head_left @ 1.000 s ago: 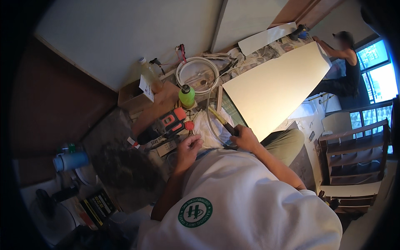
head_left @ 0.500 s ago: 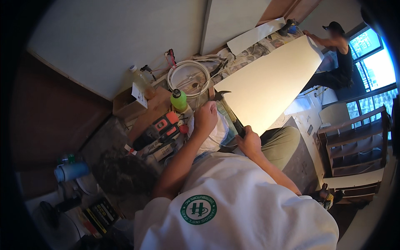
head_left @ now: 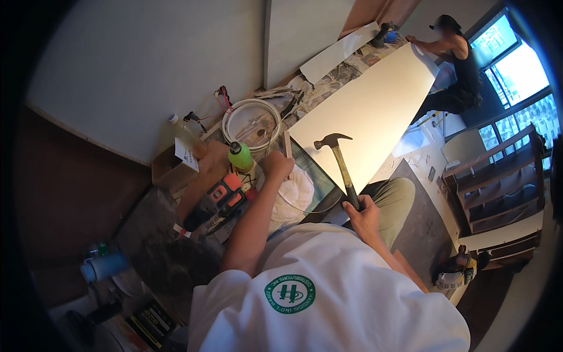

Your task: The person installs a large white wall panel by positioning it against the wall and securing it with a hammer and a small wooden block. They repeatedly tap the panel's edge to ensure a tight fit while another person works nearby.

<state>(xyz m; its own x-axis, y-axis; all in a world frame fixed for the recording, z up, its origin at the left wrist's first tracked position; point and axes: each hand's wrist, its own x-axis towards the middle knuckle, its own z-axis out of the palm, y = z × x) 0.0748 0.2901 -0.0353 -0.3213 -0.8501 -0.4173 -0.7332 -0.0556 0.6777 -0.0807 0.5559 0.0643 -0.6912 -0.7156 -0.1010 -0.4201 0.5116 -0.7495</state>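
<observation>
Head view; hammer (head_left: 342, 168) in right hand (head_left: 364, 216)

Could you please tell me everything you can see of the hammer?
The hammer is a claw hammer with a dark, metal-looking head, a yellowish shaft and a black grip. The right hand holds it by the grip's lower part, with the head pointing away from the person. Its blunt face points left, its curved claw right. The head appears over the pale panel; I cannot tell whether they touch.
</observation>
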